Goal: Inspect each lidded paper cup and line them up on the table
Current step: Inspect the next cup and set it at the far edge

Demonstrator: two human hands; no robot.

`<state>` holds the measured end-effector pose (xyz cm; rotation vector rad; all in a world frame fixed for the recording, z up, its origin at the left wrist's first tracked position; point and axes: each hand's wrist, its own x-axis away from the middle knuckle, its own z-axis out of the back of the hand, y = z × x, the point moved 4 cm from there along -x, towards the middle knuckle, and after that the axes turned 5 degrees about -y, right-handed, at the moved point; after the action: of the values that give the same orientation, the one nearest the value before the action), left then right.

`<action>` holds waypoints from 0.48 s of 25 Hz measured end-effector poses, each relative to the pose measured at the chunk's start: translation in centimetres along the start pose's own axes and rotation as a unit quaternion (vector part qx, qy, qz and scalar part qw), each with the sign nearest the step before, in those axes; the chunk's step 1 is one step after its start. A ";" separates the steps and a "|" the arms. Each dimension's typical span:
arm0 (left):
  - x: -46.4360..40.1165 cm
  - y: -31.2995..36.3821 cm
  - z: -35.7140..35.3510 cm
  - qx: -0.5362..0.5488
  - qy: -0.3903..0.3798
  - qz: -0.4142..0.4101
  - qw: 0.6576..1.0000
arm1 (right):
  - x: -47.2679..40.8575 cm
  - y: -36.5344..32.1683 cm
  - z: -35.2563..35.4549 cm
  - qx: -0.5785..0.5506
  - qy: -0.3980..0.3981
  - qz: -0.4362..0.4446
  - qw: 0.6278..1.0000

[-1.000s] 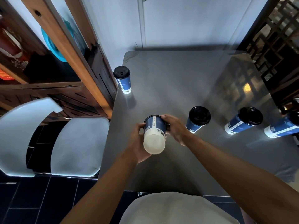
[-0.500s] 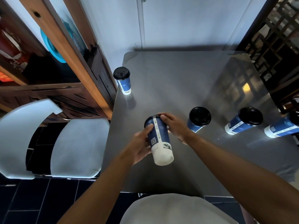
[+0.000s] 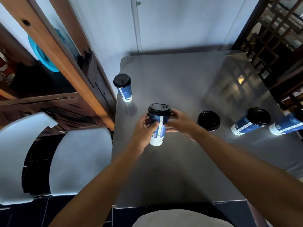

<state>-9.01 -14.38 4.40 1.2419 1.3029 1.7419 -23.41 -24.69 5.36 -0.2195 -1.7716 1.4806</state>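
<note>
The held cup (image 3: pixel 158 125), blue with a white base and a black lid, is upright between both hands above the left-centre of the grey tabletop (image 3: pixel 180 169); whether its base touches the surface cannot be told. The left hand (image 3: pixel 144 136) wraps its fingers round the near side of the cup with the thumb across the printed seam, and the right hand (image 3: pixel 179 122) grips the far-right side just under the lid, fingers curled behind it. Much of the cup's wall is covered by the hands, and its small print is too fine to read.

To the right stands a second cup (image 3: pixel 208 120), its body mostly hidden by its own lid and by the right wrist. Further right come a third cup (image 3: pixel 250 123) and a fourth cup (image 3: pixel 287 125), the last cut off by the picture's edge with its lid out of sight. A far cup (image 3: pixel 123 87) stands alone at the tabletop's left edge, well apart from the others.

Left of the tabletop are two pale chair seats (image 3: pixel 78 161) and a dark wooden shelf (image 3: pixel 57 95), its contents dim.
</note>
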 end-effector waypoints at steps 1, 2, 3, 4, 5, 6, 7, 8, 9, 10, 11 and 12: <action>-0.8 0.8 -0.1 -0.035 -0.008 -0.022 0.999 | -0.5 -0.7 0.3 0.010 0.014 0.010 1.000; -1.7 1.5 -0.3 -0.066 -0.015 -0.044 0.997 | -1.0 -1.5 0.8 0.029 0.029 0.020 0.999; -2.8 2.1 -0.4 -0.088 -0.020 -0.060 0.994 | -1.7 -2.2 1.5 0.051 0.045 0.030 0.997; -4.0 2.5 -0.6 -0.104 -0.022 -0.067 0.992 | -2.5 -3.0 2.2 0.070 0.060 0.038 0.995; -5.3 2.8 -0.8 -0.115 -0.021 -0.072 0.991 | -3.3 -4.0 2.9 0.087 0.071 0.043 0.993; -6.7 2.8 -1.1 -0.119 -0.019 -0.074 0.990 | -4.2 -4.9 3.8 0.102 0.077 0.044 0.991; -7.8 3.1 -1.3 -0.118 -0.014 -0.071 0.990 | -5.0 -5.7 4.5 0.114 0.076 0.043 0.990; -8.9 3.3 -1.5 -0.115 -0.005 -0.068 0.991 | -6.0 -6.2 5.2 0.125 0.072 0.043 0.989; -10.1 3.8 -1.8 -0.109 0.008 -0.066 0.992 | -7.2 -6.8 6.2 0.138 0.066 0.042 0.987; -11.3 4.3 -2.1 -0.099 0.019 -0.064 0.993 | -8.5 -7.1 7.0 0.154 0.059 0.038 0.986; -12.5 4.6 -2.2 -0.092 0.030 -0.059 0.994 | -9.8 -7.5 7.7 0.175 0.054 0.035 0.982; -13.8 4.8 -2.3 -0.091 0.037 -0.054 0.994 | -11.1 -7.8 8.4 0.201 0.052 0.031 0.978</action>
<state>-5.93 -28.82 4.46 0.9956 1.1999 1.7996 -18.95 -39.86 7.22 -0.1429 -1.3573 1.8018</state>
